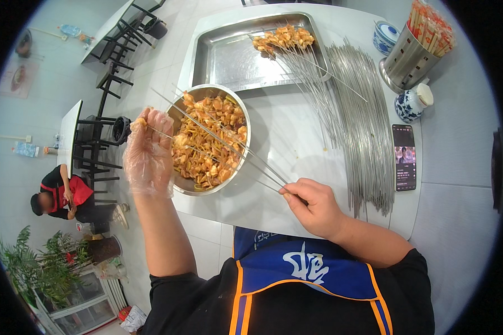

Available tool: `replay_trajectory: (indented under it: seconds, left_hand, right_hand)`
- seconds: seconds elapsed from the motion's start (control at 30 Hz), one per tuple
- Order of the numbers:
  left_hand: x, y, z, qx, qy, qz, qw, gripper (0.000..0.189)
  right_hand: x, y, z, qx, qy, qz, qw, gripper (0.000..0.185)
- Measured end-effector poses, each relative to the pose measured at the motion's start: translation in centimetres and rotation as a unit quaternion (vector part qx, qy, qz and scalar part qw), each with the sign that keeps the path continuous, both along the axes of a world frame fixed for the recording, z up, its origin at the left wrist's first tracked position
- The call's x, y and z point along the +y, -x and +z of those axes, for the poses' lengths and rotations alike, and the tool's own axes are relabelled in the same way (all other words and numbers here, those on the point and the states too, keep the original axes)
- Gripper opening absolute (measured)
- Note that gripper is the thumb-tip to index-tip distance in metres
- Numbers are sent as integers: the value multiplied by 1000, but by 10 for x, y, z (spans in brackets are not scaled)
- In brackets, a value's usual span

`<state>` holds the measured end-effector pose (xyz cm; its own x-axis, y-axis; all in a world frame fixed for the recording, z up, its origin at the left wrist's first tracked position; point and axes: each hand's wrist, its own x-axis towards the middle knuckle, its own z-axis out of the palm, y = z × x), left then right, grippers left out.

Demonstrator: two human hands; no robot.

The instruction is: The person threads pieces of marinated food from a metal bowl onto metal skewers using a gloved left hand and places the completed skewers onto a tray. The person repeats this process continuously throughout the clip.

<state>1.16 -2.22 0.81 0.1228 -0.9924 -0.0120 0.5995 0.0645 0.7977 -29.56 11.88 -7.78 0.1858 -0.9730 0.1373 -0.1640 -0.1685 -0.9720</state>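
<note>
My left hand point(149, 150), in a clear plastic glove, is raised at the left rim of a steel bowl point(246, 146) of marinated meat pieces point(209, 138). A small meat piece point(139, 122) is held at its thumb and fingertips, beside the tip of a thin metal skewer. My bare right hand point(314, 205) grips several metal skewers point(239, 153) by their near ends; they slant up and left across the bowl. Beyond it, a steel tray point(234, 86) holds loaded meat skewers point(285, 38), their bare shafts reaching over its right edge.
A long pile of bare metal skewers point(362, 125) lies at the right of the white table point(276, 167). Beside it are a phone point(404, 157), a steel chopstick holder point(413, 58) and two blue-and-white jars point(386, 37). A person point(69, 194) sits far off at the left.
</note>
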Motion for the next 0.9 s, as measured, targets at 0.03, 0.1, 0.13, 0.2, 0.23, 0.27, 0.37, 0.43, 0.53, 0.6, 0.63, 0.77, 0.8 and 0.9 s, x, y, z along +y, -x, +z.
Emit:
replay_trajectory:
  seconds: [0.03, 0.1, 0.13, 0.2, 0.23, 0.27, 0.37, 0.43, 0.53, 0.6, 0.63, 0.77, 0.8, 0.9]
  left_hand:
    - [-1, -3, -1, 10, 2, -1, 1000, 36]
    - [-4, -10, -4, -1, 12, 0, 1000, 34]
    - [-5, -14, -5, -7, 7, 13, 1000, 33]
    - [-10, -19, -6, 11, 17, 23, 1000, 32]
    - [-12, -21, -6, 11, 1, 57, 998, 31]
    - [-13, -21, -6, 27, 15, 55, 998, 32]
    - [-15, -19, -4, 41, 11, 101, 994, 33]
    - [-15, -15, -3, 45, 17, 101, 994, 34]
    - [-13, -8, -2, 95, 27, 83, 992, 34]
    - [-13, -5, -2, 117, 34, 75, 990, 33]
    - [-13, -4, -1, 125, 38, 72, 989, 33]
    - [-12, -2, -2, 167, 80, 11, 983, 31]
    - [-12, -3, -2, 165, 82, 9, 983, 31]
    - [-11, -4, -4, 166, 88, 0, 982, 32]
  right_hand:
    - [0, 0, 0, 0, 9, -2, 1000, 13]
    - [0, 0, 0, 2, 2, 0, 1000, 12]
    - [0, 0, 0, -1, 13, -2, 1000, 12]
    - [0, -1, -1, -3, 8, 0, 1000, 12]
    - [0, -1, -1, 0, 20, -1, 1000, 12]
    - [1, -1, -1, 3, 23, 1, 1000, 12]
    - [1, -2, 0, 4, 34, 2, 999, 12]
    - [2, -3, 0, 1, 32, 4, 999, 12]
    - [2, -2, 0, -1, 24, 8, 1000, 12]
    - [1, -2, -1, -1, 27, 7, 1000, 12]
    - [1, -2, -1, -3, 34, 4, 999, 12]
    - [1, -1, -1, 0, 31, 3, 1000, 13]
    - [1, -1, -1, 3, 23, 4, 1000, 13]
    - [0, -1, 0, 7, 26, 5, 1000, 13]
